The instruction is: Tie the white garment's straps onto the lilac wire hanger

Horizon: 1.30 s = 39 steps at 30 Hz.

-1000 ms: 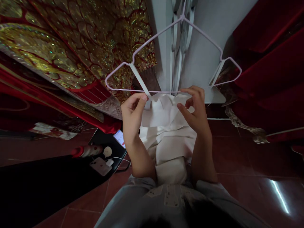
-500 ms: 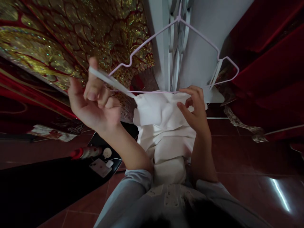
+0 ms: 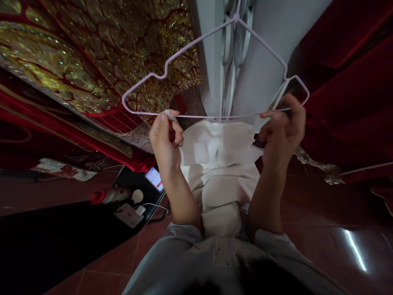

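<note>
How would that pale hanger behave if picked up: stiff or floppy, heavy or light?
The hanger is probably stiff, since its slim frame keeps clear bends at the shoulders. It's likely light for its size, being mostly open space inside.

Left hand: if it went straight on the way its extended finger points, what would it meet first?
Probably the right hand, across the picture, following the hanger's lower bar that runs alongside. Depth is unclear, so the left hand might instead pass in front or behind.
</note>
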{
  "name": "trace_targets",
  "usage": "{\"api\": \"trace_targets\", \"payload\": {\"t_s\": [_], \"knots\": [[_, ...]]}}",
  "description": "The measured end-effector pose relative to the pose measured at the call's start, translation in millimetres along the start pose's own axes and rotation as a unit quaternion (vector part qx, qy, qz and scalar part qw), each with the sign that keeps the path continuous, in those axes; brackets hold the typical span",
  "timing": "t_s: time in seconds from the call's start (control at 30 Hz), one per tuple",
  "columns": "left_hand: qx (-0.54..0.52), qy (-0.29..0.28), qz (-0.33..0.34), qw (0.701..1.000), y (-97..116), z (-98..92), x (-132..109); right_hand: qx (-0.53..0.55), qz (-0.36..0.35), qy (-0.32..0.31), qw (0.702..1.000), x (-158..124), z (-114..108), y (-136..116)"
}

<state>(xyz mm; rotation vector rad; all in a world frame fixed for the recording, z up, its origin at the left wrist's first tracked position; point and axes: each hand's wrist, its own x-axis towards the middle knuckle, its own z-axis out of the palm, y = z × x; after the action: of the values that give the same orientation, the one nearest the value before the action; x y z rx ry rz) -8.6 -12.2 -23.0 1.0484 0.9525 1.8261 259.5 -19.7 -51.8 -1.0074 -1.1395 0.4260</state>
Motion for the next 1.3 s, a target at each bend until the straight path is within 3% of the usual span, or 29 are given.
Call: {"api": "trace_targets", "payload": {"t_s": [0.07, 0.13, 0.2, 0.27, 0.4, 0.5, 0.6, 0.73, 0.8, 0.9, 1.0, 1.13, 1.2, 1.3], "knots": [[-0.002, 0.002, 0.006, 1.000, -2, 1.1, 0, -0.008, 0.033, 0.016, 0.999, 13, -8, 0], [0.002, -0.002, 0.005, 1.000, -5, 1.9, -1, -0.023, 0.057, -0.016, 0.998, 25, -12, -5], [0.010, -0.005, -0.001, 1.000, -7, 2.7, -2, -0.015, 0.061, -0.045, 0.997, 37, -12, -14], [0.021, -0.002, -0.003, 1.000, -8, 3.1, -2, 0.014, 0.045, -0.033, 0.998, 51, -12, -19], [0.049, 0.018, -0.005, 0.999, -7, 3.3, 0, 0.098, -0.052, 0.088, 0.990, 69, -24, -10], [0.041, 0.016, -0.008, 0.999, -8, 3.3, 0, 0.124, -0.093, 0.174, 0.972, 58, -37, 3], [0.030, 0.005, -0.021, 0.999, -13, 3.6, -1, 0.090, -0.089, 0.130, 0.983, 30, -33, 4], [0.030, -0.007, -0.031, 0.999, -18, 5.1, -6, 0.041, 0.003, -0.057, 0.998, 0, -5, -8], [0.023, -0.010, -0.021, 0.999, -17, 4.9, -7, 0.017, 0.041, -0.104, 0.994, -4, 7, -12], [-0.002, 0.026, 0.015, 1.000, -16, -2.1, -3, -0.006, 0.033, -0.066, 0.997, -3, 15, -15], [0.007, 0.125, 0.101, 0.987, -20, -20.8, 11, -0.010, 0.034, -0.034, 0.999, -1, 12, -15], [0.041, 0.217, 0.202, 0.954, -25, -51.6, 35, -0.023, 0.044, -0.049, 0.998, 1, 7, -14], [0.041, 0.193, 0.212, 0.957, -21, -61.4, 44, -0.025, 0.049, -0.060, 0.997, 1, 5, -12], [0.087, 0.063, 0.234, 0.966, 0, -63.4, 54, -0.016, 0.056, -0.073, 0.996, 1, 4, -8]]}}
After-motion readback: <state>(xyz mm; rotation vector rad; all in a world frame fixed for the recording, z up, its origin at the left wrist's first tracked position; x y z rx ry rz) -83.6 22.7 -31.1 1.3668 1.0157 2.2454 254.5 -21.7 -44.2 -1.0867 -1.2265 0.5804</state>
